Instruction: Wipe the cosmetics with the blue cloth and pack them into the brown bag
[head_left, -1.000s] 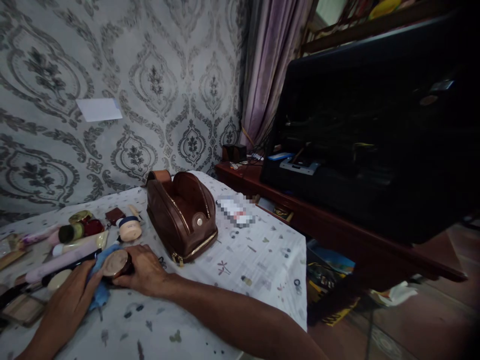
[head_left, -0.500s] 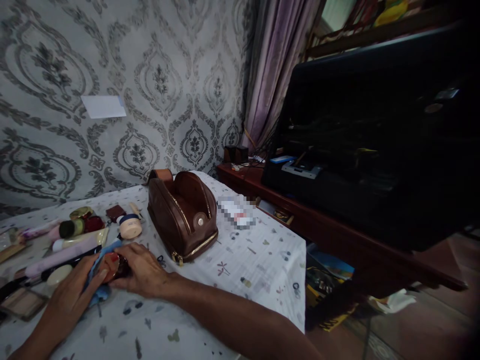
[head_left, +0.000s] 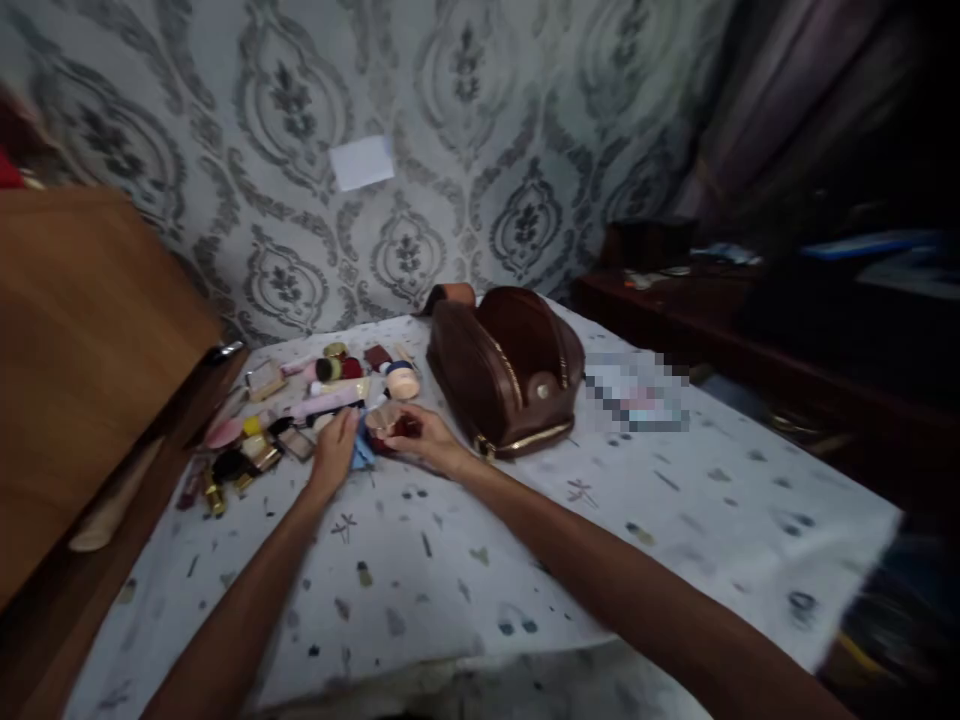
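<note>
My right hand (head_left: pixel 431 440) grips a small, round, reddish jar (head_left: pixel 385 420) with a glossy top, just above the cloth-covered table. On the jar's other side, my left hand (head_left: pixel 335 450) holds a blue cloth (head_left: pixel 363 447) against it. Motion blur softens the fingers. A brown leather toiletry bag (head_left: pixel 502 375) stands right of my hands, its zipped top gaping wide. Behind my right hand sits a cream jar (head_left: pixel 402 380) with a dark blue and white lid. A pale lilac tube (head_left: pixel 326 400) lies beyond my left hand.
Several cosmetics, among them a compact (head_left: pixel 296 442) and a black round case (head_left: pixel 234 465), lie to the left. A brown wooden panel (head_left: pixel 90 340) borders the table's left side. Right of the bag is a blurred-out item (head_left: pixel 637 392); a dark red desk (head_left: pixel 675 310) stands beyond.
The view has swung left and back, bringing the wooden panel and more cosmetics into sight. Both hands remain at the jar and cloth, and the jar's top now faces more towards me.
</note>
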